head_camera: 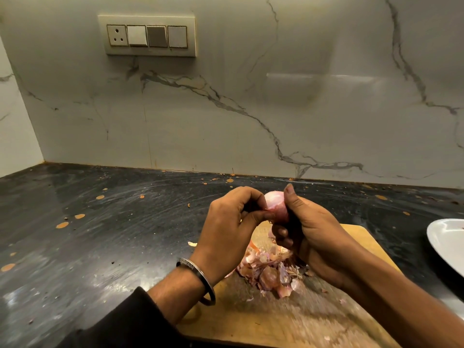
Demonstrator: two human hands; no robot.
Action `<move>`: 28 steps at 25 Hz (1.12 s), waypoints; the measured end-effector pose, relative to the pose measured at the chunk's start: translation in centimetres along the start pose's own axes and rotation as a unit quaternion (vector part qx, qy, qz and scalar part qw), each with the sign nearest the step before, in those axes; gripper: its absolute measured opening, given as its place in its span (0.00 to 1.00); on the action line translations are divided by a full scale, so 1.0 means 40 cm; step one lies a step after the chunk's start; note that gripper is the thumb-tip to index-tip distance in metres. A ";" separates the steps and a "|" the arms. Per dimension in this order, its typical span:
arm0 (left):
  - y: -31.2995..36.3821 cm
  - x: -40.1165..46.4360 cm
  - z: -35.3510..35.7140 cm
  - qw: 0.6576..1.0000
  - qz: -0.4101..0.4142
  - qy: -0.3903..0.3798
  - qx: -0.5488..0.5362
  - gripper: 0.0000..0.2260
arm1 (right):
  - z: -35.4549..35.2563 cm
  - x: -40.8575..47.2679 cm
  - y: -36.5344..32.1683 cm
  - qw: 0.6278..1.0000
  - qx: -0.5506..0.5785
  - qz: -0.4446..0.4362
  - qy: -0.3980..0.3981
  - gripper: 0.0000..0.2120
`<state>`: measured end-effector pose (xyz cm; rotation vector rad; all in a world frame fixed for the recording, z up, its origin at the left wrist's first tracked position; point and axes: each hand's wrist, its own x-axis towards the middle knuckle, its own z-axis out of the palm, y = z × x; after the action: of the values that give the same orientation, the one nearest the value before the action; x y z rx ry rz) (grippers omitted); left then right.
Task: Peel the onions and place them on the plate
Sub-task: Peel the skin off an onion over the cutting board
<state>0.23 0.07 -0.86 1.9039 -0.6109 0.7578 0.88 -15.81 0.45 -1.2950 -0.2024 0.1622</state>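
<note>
A dark table (100, 234) carries a wooden cutting board (276, 315) strewn with a pile of onion skins (270, 268); a white plate (449, 244) sits at the right edge. Above the board, the right hand (311, 237) curls around a pink onion (275, 205), thumb raised along it. The left hand (231, 222), wrist bent and wearing a steel bangle (198, 282), pinches the onion's skin between thumb and fingertips.

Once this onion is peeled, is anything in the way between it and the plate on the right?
Nothing visible. The onion is held above the cutting board in both hands' grip, and only bare board and dark counter lie between it and the plate, partly cut off at the frame edge.
</note>
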 end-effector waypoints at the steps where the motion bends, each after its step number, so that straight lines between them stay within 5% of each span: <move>1: 0.002 0.000 0.001 1.000 0.006 0.006 0.004 0.06 | -0.001 -0.001 0.000 1.000 0.003 -0.001 0.001 0.27; 11: 0.001 0.001 -0.003 0.999 0.015 0.035 0.000 0.07 | -0.007 -0.001 0.004 0.999 -0.044 0.010 -0.005 0.38; 21: 0.014 -0.001 0.000 0.998 0.034 0.042 0.010 0.11 | -0.002 -0.005 -0.006 0.999 -0.050 0.000 -0.016 0.40; 28: 0.008 -0.001 0.001 0.999 0.030 0.027 0.028 0.05 | 0.004 -0.014 -0.007 0.998 -0.062 0.025 -0.018 0.40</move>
<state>0.00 -0.09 -0.71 1.9166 -0.6202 0.8708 0.30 -15.87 0.71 -1.4221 -0.2128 0.2178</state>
